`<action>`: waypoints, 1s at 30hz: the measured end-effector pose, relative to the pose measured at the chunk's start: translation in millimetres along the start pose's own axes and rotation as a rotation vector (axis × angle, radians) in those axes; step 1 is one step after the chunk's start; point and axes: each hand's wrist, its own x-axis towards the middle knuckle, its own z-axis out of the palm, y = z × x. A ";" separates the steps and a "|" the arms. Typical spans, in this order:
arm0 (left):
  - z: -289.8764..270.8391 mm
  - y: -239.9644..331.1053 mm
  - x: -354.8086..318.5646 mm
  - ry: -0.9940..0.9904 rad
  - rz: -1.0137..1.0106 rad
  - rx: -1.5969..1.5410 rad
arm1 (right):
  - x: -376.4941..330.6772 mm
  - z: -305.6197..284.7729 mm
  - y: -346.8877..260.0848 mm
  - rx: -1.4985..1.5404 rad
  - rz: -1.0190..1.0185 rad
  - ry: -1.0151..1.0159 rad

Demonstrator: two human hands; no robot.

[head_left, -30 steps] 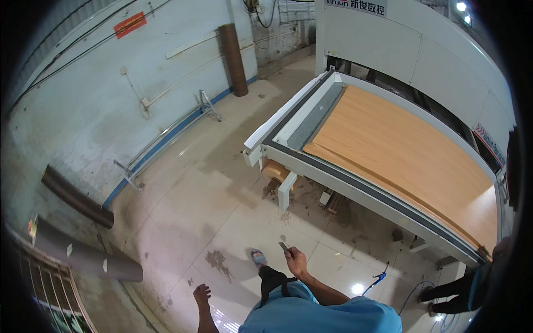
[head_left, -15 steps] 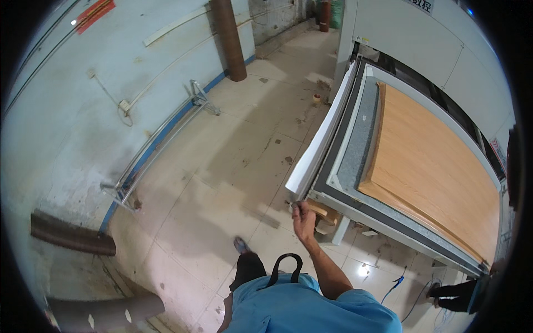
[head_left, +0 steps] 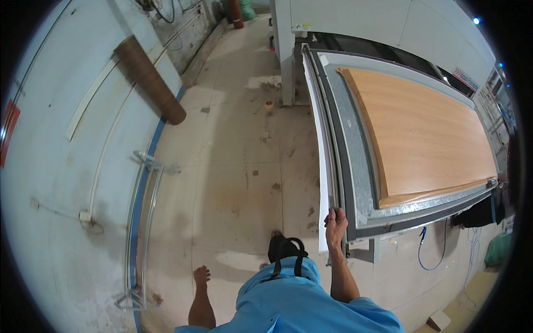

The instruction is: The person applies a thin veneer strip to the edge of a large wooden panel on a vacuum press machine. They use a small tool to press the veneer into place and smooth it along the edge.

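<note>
My right hand (head_left: 335, 225) is closed at the near left corner of a large flat machine bed (head_left: 363, 150), its fingers round a long grey metal bar (head_left: 331, 144) along that side. A white strip (head_left: 323, 188) hangs down just left of the bar. On the bed lies a wood-grain panel (head_left: 422, 133) with a raised, film-wrapped border. My left hand (head_left: 202, 275) hangs in the air over the floor at lower left, fingers loosely curled and apart, holding nothing.
Along the left wall lies a metal tube frame (head_left: 150, 216); a brown roll (head_left: 150, 80) leans beyond it. A tape roll (head_left: 269, 105) sits on the floor ahead. Right of me hangs a blue air gun (head_left: 423, 236) with its hose. Another person's dark clothing (head_left: 477, 213) shows beyond the bed.
My view has turned left to right and I stand closer alongside the bed. My right hand stays on the bar at the corner. My left hand has come into view.
</note>
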 end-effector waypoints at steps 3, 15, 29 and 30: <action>42.6 94.1 64.5 0.029 0.151 0.076 | 39.3 38.8 9.8 -0.090 0.024 0.120; 374.9 354.6 129.8 -0.455 0.456 0.425 | 255.3 176.9 -43.2 -0.140 -0.124 0.199; 760.1 691.3 86.6 -1.089 0.625 0.570 | 366.6 122.0 -11.3 0.056 0.105 1.060; 792.4 702.9 81.1 -1.136 0.642 0.576 | 372.0 126.9 -15.8 0.022 0.096 1.077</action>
